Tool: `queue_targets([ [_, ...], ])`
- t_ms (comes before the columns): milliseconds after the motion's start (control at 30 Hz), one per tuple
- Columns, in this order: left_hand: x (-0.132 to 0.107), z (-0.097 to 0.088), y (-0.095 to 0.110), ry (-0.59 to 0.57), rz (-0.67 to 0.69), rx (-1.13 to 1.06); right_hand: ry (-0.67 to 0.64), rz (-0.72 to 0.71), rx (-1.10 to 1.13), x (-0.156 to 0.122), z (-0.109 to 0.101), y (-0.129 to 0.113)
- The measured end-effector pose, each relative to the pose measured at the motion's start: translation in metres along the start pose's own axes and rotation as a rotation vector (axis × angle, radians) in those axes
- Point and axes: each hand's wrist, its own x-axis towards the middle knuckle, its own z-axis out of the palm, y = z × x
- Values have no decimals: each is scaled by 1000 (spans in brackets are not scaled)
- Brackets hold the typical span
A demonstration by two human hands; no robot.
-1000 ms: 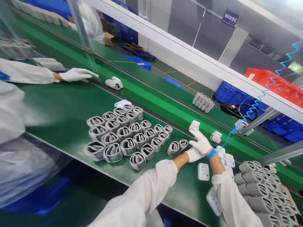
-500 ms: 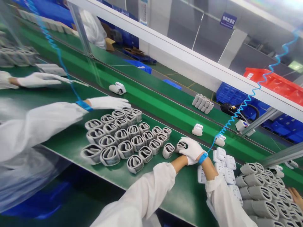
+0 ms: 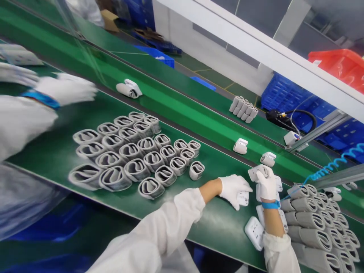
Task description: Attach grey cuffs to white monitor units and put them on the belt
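Observation:
My left hand (image 3: 233, 189), white-gloved, has its thumb and fingers around a small white plastic device (image 3: 243, 198) lying on the green table. To its right, my right hand (image 3: 266, 184), gloved and wearing a blue wrist strap (image 3: 271, 204), grips a rolled grey cuff (image 3: 256, 173) above several more white devices. One of these, a white device (image 3: 255, 232) with dark openings on top, lies nearer the table's front edge. A single rolled cuff (image 3: 196, 170) stands left of my left hand, beside rows of upright rolled cuffs (image 3: 129, 152).
A stack of rolled cuffs (image 3: 311, 222) borders my right arm. Behind the table, the green conveyor (image 3: 182, 113) carries white devices with cuffs (image 3: 240, 146). A co-worker's gloved hand (image 3: 66, 89) is at the left. A coiled blue cord (image 3: 327, 168) runs to my right wrist.
My right hand has carried the cuff rightward from the table to above the white devices. My left hand now shows around one white device. The co-worker's hand has moved left, off the cuff rows.

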Motion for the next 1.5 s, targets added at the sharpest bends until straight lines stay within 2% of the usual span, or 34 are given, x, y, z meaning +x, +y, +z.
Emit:
queue_targets([
  [100, -4, -13, -9, 26, -100, 6, 44, 93, 236, -5, 1, 10],
  [200, -4, -21, -10, 47, -200, 27, 24, 178, 408, -10, 5, 5],
  [267, -3, -21, -6, 45, -251, 36, -8, 241, 441, -13, 6, -2],
  [333, -2, -17, -1, 73, -286, 24, -69, 266, 393, -16, 4, -8],
  [500, -6, -4, -5, 219, -315, -139, -237, 191, 128, -19, -2, -15],
  [700, -12, -1, -19, 377, -296, -414, -374, 193, 64, -16, -2, 1],
  [867, -7, -1, -20, 566, -373, -571, -423, 287, 113, -17, 0, 7],
  [1033, -2, -3, -24, 638, -541, -877, -465, 421, 366, -22, 8, 0],
  [1233, -1, -5, -19, 790, -745, -618, -458, 466, 469, -26, 17, 1],
  [1400, 0, -9, -21, 945, -852, -682, -468, 425, 431, -24, 23, 11],
  [1500, 1, -8, -25, 1025, -846, -751, -450, 361, 331, -24, 26, 17],
])
